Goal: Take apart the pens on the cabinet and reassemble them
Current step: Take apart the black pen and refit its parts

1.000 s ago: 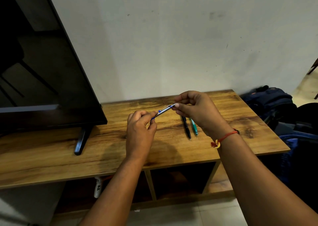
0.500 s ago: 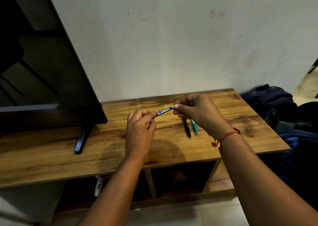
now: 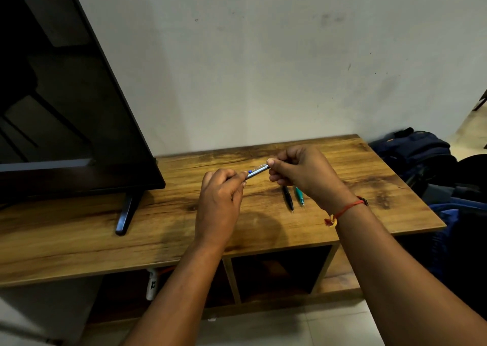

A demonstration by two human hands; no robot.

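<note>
I hold a blue and clear pen (image 3: 257,172) above the wooden cabinet (image 3: 369,182), one hand at each end. My left hand (image 3: 220,203) pinches its lower left end. My right hand (image 3: 303,171) pinches its upper right end with thumb and fingers. A black pen (image 3: 288,198) and a teal pen (image 3: 299,196) lie side by side on the cabinet top, partly under my right hand, tips pointing toward me.
A large black TV (image 3: 66,113) stands on the cabinet's left half, its foot (image 3: 126,213) near the front. Dark bags (image 3: 421,158) sit on the floor to the right. Open shelves (image 3: 276,271) lie beneath the top.
Both hands have stayed almost in place on the pen. The right hand has dropped slightly and the pen's visible part between the hands looks a little shorter.
</note>
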